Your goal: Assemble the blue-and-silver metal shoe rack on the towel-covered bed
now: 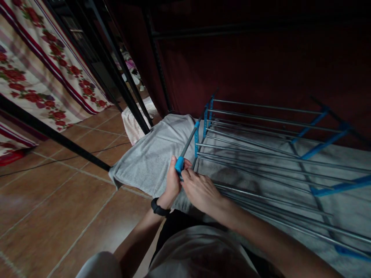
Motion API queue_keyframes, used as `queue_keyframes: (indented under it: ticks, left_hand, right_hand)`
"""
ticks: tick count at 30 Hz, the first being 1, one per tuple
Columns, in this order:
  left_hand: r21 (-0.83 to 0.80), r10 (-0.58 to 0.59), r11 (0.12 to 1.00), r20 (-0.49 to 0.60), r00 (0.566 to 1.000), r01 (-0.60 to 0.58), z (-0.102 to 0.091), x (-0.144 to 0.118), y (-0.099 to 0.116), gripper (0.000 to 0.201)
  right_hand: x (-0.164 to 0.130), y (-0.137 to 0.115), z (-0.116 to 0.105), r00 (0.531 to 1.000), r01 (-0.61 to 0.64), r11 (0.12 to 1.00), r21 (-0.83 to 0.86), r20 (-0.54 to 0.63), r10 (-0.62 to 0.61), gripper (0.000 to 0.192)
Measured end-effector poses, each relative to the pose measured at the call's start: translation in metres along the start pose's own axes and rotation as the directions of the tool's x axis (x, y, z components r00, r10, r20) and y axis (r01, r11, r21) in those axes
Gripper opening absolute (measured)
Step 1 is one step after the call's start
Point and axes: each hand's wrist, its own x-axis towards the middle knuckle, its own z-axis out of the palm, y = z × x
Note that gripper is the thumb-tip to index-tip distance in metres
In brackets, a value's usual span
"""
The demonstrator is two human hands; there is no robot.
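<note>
Head view. A rack frame [261,146] of parallel grey metal rods joined by blue plastic side brackets lies on its side across a grey cloth [150,158] spread over the brown floor tiles [58,208]; the rods run from the blue end bracket near the cloth's middle away to the right. A single grey rod [189,141] slants up from the frame's near-left corner, ending at its lower tip in a blue plastic connector [179,164]. The left hand [172,183], a black band on its wrist, is curled closed around the rod's lower end just beneath the connector. The right hand [199,191] reaches in from the right, fingers narrowed onto the connector, thumb and fingertips touching it beside the left hand. A floral curtain [43,65] hangs well left of the frame.
</note>
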Motion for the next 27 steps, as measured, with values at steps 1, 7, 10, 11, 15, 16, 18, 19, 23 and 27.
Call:
queue_keyframes:
  ticks: [1, 7, 10, 11, 15, 16, 18, 19, 23, 27]
  left_hand:
    - [-0.013, -0.022, 1.000, 0.003, 1.000, 0.022, -0.001, 0.000, 0.002, 0.062]
    - [-0.070, -0.069, 0.995, -0.006, 0.998, 0.068, -0.003, 0.005, 0.001, 0.062]
    - [-0.114, -0.095, 0.989, -0.026, 0.995, 0.092, 0.000, 0.006, -0.005, 0.058]
    - [-0.122, -0.100, 0.988, -0.036, 0.994, 0.095, 0.002, 0.006, -0.007, 0.057]
    - [-0.118, -0.100, 0.989, -0.070, 0.993, 0.091, 0.005, 0.004, -0.009, 0.057]
    - [-0.110, -0.099, 0.990, -0.080, 0.992, 0.090, 0.006, 0.004, -0.008, 0.057]
    - [-0.094, -0.099, 0.991, -0.099, 0.990, 0.090, 0.006, 0.004, -0.007, 0.057]
    - [-0.089, -0.097, 0.992, -0.106, 0.990, 0.087, 0.006, 0.004, -0.008, 0.057]
    - [-0.082, -0.092, 0.993, -0.076, 0.993, 0.086, 0.003, 0.005, -0.012, 0.058]
    - [-0.062, -0.069, 0.996, -0.121, 0.990, 0.062, 0.000, 0.008, -0.018, 0.053]
  right_hand:
    - [0.006, -0.001, 0.001, 1.000, -0.006, 1.000, 0.008, 0.004, 0.006, 0.029]
    - [0.013, 0.013, -0.009, 0.998, 0.022, 0.997, 0.080, 0.057, -0.027, 0.033]
    - [0.013, 0.018, -0.018, 0.997, -0.016, 0.995, 0.102, 0.073, 0.009, 0.034]
    - [0.014, 0.019, -0.020, 0.997, -0.021, 0.995, 0.102, 0.074, 0.014, 0.034]
    - [0.014, 0.019, -0.020, 0.998, -0.011, 0.995, 0.099, 0.061, 0.005, 0.036]
    - [0.014, 0.019, -0.019, 0.998, -0.009, 0.995, 0.101, 0.058, 0.003, 0.036]
    - [0.014, 0.020, -0.017, 0.998, -0.006, 0.994, 0.107, 0.057, 0.000, 0.036]
    - [0.014, 0.020, -0.017, 0.998, -0.007, 0.994, 0.108, 0.056, 0.001, 0.036]
    - [0.015, 0.018, -0.018, 0.999, -0.008, 0.995, 0.104, 0.052, 0.003, 0.034]
    - [0.017, 0.017, -0.018, 1.000, -0.005, 0.995, 0.099, 0.031, 0.002, 0.034]
